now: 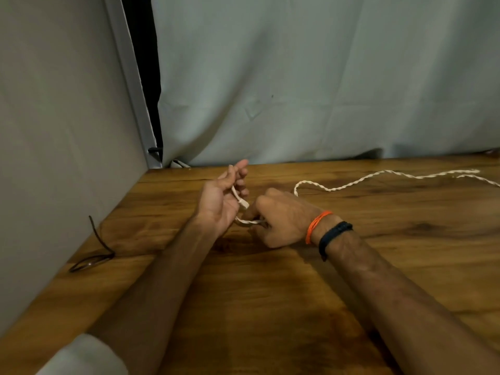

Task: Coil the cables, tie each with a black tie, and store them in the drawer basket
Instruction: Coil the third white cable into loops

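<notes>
A white braided cable (351, 182) trails across the wooden table (270, 293) from the far right towards my hands. My left hand (224, 201) is raised palm-up with the cable's plug end lying across its palm, its fingers curled loosely around the strand. My right hand (278, 217), palm down, pinches the cable just below and beside the left palm, where a short loop shows. A thin black tie (94, 253) lies bent on the table near the left edge. No drawer or basket is in view.
A grey panel (62, 131) stands along the table's left side. A pale curtain (324, 77) hangs behind the far edge. Orange and black bands sit on my right wrist (324, 231).
</notes>
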